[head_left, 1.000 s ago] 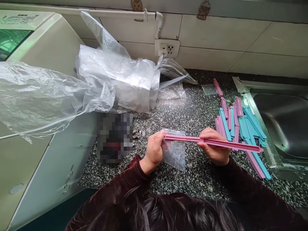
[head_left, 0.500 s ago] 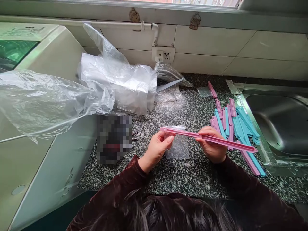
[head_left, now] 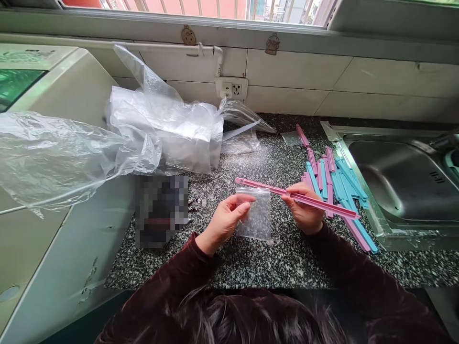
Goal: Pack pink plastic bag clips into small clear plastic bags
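Observation:
My right hand [head_left: 306,210] is closed around a long, narrow pink plastic strip [head_left: 263,185], gripping it near its middle. It looks like a grooved bag-sealing clip, and its left end points free, above my left hand. My left hand [head_left: 227,220] is partly open, thumb and forefinger apart, over the left side of a small clear zip bag [head_left: 256,220] on the speckled counter. Whether its fingertips touch the bag I cannot tell. Right of my right hand lies a pile of pink strips [head_left: 330,196] and blue strips [head_left: 346,184].
Large clear plastic wrapping [head_left: 165,119] spreads over the left back, beside a pale machine [head_left: 82,91]. A pixelated dark packet [head_left: 161,210] lies left of my left hand. A steel sink [head_left: 380,234] borders the pile at right. A wall socket [head_left: 231,89] is behind the counter [head_left: 215,267].
My left hand has let go of the pink strip's left end. That end has risen away from the left fingers, held only by my right hand. The view has shifted slightly.

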`<state>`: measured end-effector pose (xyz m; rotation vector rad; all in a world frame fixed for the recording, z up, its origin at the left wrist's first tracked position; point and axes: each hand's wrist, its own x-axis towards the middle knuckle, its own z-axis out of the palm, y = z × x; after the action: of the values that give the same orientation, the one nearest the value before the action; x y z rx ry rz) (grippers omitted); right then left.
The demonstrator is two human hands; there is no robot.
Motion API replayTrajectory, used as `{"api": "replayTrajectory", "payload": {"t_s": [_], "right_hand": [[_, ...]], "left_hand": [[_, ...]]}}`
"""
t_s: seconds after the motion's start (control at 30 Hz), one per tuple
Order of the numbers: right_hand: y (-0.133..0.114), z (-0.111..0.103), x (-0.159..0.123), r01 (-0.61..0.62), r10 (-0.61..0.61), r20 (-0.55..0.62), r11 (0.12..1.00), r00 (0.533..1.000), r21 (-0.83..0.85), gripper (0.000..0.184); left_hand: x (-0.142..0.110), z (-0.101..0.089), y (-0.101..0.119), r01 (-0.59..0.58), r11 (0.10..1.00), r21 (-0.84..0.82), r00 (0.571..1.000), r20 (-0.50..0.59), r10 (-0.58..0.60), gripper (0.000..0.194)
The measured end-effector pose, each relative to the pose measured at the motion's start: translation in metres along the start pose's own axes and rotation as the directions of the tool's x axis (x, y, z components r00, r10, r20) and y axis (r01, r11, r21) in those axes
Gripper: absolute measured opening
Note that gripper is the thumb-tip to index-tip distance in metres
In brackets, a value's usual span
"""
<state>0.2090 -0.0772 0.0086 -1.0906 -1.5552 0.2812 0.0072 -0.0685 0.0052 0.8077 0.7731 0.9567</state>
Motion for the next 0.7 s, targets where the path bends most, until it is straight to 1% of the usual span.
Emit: {"api": "replayTrajectory", "payload": {"t_s": [0.07, 0.17, 0.3, 0.5, 0.7], "right_hand": [[-0.001, 0.001, -0.002, 0.017, -0.018, 0.026, 1.000, 1.000, 0.022, 0.014], [-0.003, 0.002, -0.005, 0.006, -0.008, 0.060, 0.999, 0.998, 0.041, 0.014], [-0.008, 0.002, -0.007, -0.014, 0.009, 0.071, 0.997, 0.997, 0.075, 0.014], [-0.015, 0.003, -0.008, -0.049, 0.038, 0.106, 0.993, 0.994, 0.108, 0.011], [-0.011, 0.005, -0.012, -0.050, 0.033, 0.130, 0.990, 0.991, 0.129, 0.016]], "left_hand": [[0.000, 0.000, 0.001, 0.012, 1.000, -0.016, 1.000, 0.002, -0.012, 0.033], [0.000, 0.000, 0.003, 0.057, 0.998, -0.021, 0.998, -0.004, -0.057, 0.036], [0.002, 0.001, 0.003, 0.091, 0.995, -0.027, 0.996, 0.007, -0.091, 0.038], [0.004, 0.003, 0.003, 0.104, 0.992, -0.066, 0.995, 0.011, -0.104, 0.039], [0.006, 0.003, 0.003, 0.089, 0.992, -0.094, 0.996, 0.009, -0.089, 0.036]]}}
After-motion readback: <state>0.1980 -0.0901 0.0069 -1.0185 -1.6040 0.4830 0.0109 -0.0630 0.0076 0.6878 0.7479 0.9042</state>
